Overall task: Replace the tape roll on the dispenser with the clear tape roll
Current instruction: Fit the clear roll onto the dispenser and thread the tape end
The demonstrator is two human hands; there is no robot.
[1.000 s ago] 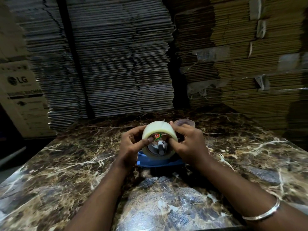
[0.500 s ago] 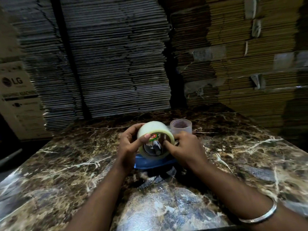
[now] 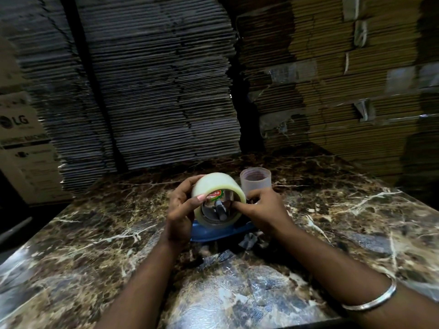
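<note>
The head view is showing big stacks of flat cardboard point(image 3: 154, 79) standing along the back, gray on the left side and brown on the right side. A box with LG letters point(image 3: 22, 143) is sitting far off on the left. In front of all that, a dark brown marble counter point(image 3: 95, 245) with white lines is filling the lower part of the picture.

Two bare arms are reaching in from the bottom. A silver bangle point(image 3: 370, 299) is sitting on the right wrist.

The left hand point(image 3: 181, 210) is curling around the left side of the clear tape roll point(image 3: 215, 185). Its fingers are wrapping over the top of the roll and its thumb is lying across the front edge. So this hand is gripping the roll. The right hand point(image 3: 263, 207) is on the other side, with its fingers bent. Its fingertips point(image 3: 236, 204) are poking into the hole in the middle of the roll and touching something inside. I cannot tell just what they are pinching there.

The clear tape roll is standing on its edge in the blue tape dispenser point(image 3: 221, 231), near the middle of the counter. A dark gray part is showing inside the hole of the roll. A little red and green label is on the inner ring.

A small see-through empty tape core point(image 3: 255, 180) is standing upright on the counter just behind the right hand. It looks like it is holding nothing.
</note>
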